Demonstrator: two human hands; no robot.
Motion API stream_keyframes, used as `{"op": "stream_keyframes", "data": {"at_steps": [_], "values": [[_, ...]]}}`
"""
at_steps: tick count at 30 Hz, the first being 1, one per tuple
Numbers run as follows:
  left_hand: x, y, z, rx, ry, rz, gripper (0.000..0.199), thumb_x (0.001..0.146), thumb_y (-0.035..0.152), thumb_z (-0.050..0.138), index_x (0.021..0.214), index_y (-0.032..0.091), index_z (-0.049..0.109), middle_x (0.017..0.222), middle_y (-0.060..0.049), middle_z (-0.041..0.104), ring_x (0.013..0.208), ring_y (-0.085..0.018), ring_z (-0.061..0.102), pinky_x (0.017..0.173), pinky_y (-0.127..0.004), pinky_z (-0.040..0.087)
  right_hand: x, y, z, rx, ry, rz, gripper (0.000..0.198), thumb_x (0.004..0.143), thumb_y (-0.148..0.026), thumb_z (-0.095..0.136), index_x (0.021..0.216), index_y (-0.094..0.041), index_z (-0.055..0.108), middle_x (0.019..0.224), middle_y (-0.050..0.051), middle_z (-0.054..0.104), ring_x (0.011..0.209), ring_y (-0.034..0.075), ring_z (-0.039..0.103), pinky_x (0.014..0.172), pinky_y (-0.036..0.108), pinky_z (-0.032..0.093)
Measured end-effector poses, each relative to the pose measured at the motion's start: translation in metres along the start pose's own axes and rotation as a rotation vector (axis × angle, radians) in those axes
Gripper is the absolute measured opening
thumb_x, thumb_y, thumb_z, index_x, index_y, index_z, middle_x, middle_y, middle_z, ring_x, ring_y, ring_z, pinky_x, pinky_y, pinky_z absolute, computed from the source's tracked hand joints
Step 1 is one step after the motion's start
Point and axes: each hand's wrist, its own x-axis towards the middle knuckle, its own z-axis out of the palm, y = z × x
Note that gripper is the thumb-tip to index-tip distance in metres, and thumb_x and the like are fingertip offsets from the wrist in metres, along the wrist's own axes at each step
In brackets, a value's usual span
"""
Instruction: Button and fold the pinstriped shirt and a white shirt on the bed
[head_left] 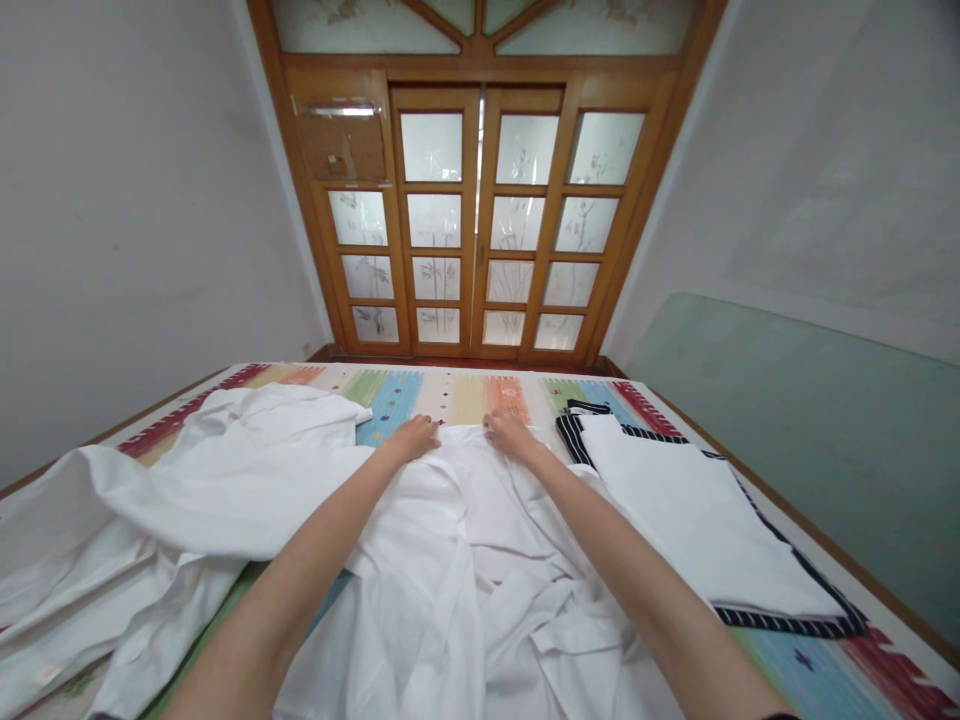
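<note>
A rumpled white shirt (487, 560) is spread in front of me, with loose folds running down toward my body. Its far edge lies between my two hands, which are a short way apart. My left hand (415, 437) has its fingers closed on the left part of that edge. At the right part, my right hand (508, 432) pinches the cloth, its fingertips curled and partly hidden. Both forearms reach across the fabric.
More white clothing (225, 490) lies crumpled on the left. A folded white piece with black-and-white striped edging (690, 510) rests on the right. Beneath everything is a colourful patterned cover (390, 395). Wooden glazed doors (472, 220) stand beyond, with a pale green panel (810, 420) along the right wall.
</note>
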Motion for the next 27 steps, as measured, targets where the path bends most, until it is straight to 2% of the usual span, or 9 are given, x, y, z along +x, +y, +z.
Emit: {"op": "stream_keyframes", "data": {"at_steps": [5, 13, 16, 21, 24, 27], "values": [[-0.002, -0.009, 0.01, -0.046, 0.033, 0.029, 0.022, 0.091, 0.033, 0.057, 0.1, 0.016, 0.067, 0.104, -0.013, 0.066, 0.107, -0.024, 0.06, 0.091, -0.031, 0.046, 0.001, 0.013, -0.001, 0.082, 0.025, -0.033, 0.025, 0.089, -0.007, 0.05, 0.105, -0.011, 0.068, 0.109, 0.014, 0.069, 0.104, 0.021, 0.061, 0.088, 0.027, 0.04], [-0.014, -0.013, 0.013, -0.092, 0.087, 0.061, 0.026, 0.096, 0.03, 0.048, 0.089, 0.015, 0.067, 0.1, -0.013, 0.066, 0.102, -0.021, 0.061, 0.092, -0.03, 0.044, -0.002, 0.028, -0.015, 0.051, 0.052, 0.056, 0.019, 0.089, -0.009, 0.051, 0.099, -0.012, 0.067, 0.105, 0.014, 0.069, 0.1, 0.021, 0.06, 0.079, 0.025, 0.039], [-0.017, -0.015, 0.009, -0.084, 0.069, 0.045, 0.029, 0.099, 0.029, 0.041, 0.09, 0.015, 0.065, 0.098, -0.013, 0.068, 0.099, -0.021, 0.064, 0.088, -0.029, 0.045, -0.004, 0.031, -0.018, 0.034, 0.037, 0.067, 0.018, 0.089, -0.009, 0.051, 0.099, -0.013, 0.065, 0.103, 0.013, 0.069, 0.098, 0.021, 0.061, 0.075, 0.024, 0.038], [-0.025, -0.02, -0.006, -0.064, 0.048, 0.028, 0.025, 0.098, 0.034, 0.041, 0.108, 0.02, 0.059, 0.1, -0.01, 0.07, 0.099, -0.021, 0.065, 0.082, -0.029, 0.047, -0.008, 0.033, -0.026, 0.012, 0.023, 0.055, 0.021, 0.089, -0.009, 0.051, 0.107, -0.014, 0.061, 0.104, 0.012, 0.068, 0.096, 0.02, 0.06, 0.072, 0.024, 0.036], [-0.029, -0.023, -0.015, -0.047, 0.022, 0.033, 0.019, 0.094, 0.032, 0.048, 0.103, 0.021, 0.062, 0.101, -0.009, 0.07, 0.1, -0.022, 0.065, 0.083, -0.03, 0.047, -0.011, 0.033, -0.031, -0.027, 0.007, 0.032, 0.025, 0.088, -0.009, 0.051, 0.111, -0.015, 0.059, 0.105, 0.012, 0.067, 0.095, 0.021, 0.06, 0.071, 0.024, 0.036], [-0.027, -0.023, -0.02, -0.036, 0.016, 0.022, 0.017, 0.089, 0.018, 0.049, 0.09, 0.018, 0.067, 0.105, -0.012, 0.068, 0.104, -0.023, 0.063, 0.087, -0.031, 0.046, -0.013, 0.031, -0.035, -0.088, -0.016, -0.008, 0.029, 0.084, -0.004, 0.05, 0.108, -0.017, 0.06, 0.105, 0.012, 0.066, 0.096, 0.021, 0.059, 0.071, 0.025, 0.036]]}}
